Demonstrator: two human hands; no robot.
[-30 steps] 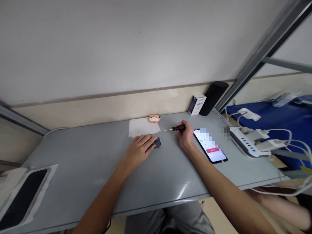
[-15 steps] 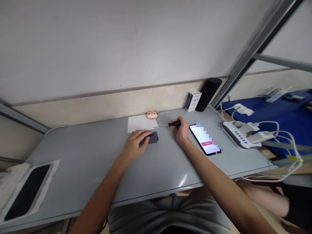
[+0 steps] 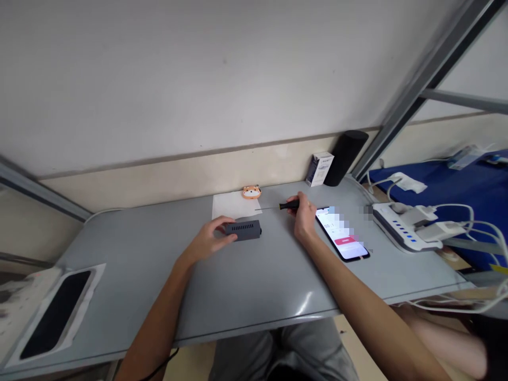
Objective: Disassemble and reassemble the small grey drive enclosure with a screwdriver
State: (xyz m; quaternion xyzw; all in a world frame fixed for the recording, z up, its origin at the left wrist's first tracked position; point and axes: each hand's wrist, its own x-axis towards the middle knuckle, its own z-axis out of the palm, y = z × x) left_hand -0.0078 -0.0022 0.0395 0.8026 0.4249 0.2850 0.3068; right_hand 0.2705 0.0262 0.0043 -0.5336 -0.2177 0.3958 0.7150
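Observation:
A dark grey slotted box (image 3: 248, 230) lies on the grey desk (image 3: 151, 248). My left hand (image 3: 210, 238) grips its left end between thumb and fingers. In my right hand (image 3: 304, 214) is a screwdriver (image 3: 289, 205) with a black handle, its thin shaft pointing left. The shaft's tip is over the right edge of a white paper sheet (image 3: 228, 205), apart from the box. An orange animal-faced case (image 3: 251, 192) sits at the back edge of the paper.
Right of my right hand lies a lit phone (image 3: 343, 235), then a white power strip (image 3: 405, 227) with cables. A small box (image 3: 319, 169) and black cylinder (image 3: 345, 157) stand at the back. A black phone-like slab (image 3: 57, 312) lies far left. A person's leg (image 3: 444, 344) shows lower right.
My left hand has drawn back to the left end of the box, uncovering more slots. The box lies more level. The view has shifted slightly; the screwdriver remains in my right hand.

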